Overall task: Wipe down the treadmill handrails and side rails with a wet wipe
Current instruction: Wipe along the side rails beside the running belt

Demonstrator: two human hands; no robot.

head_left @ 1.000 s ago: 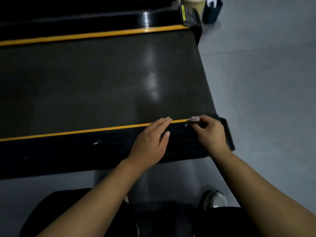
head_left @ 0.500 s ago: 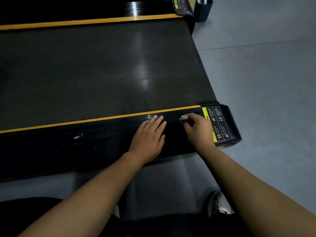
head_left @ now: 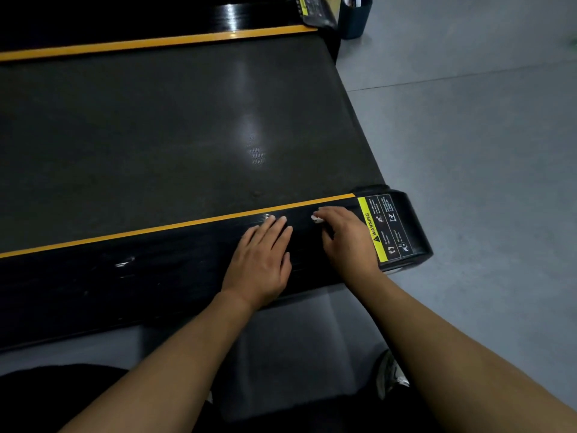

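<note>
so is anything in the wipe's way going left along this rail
Yes: the left hand lies flat on the near side rail, just left of the wet wipe pinched in the right hand.

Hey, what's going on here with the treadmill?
A person is wiping the treadmill's near side rail. The right hand pinches a small white wet wipe against the black rail, close to the yellow warning label on the end cap. The left hand rests flat on the rail just beside it, fingers straight, holding nothing.
</note>
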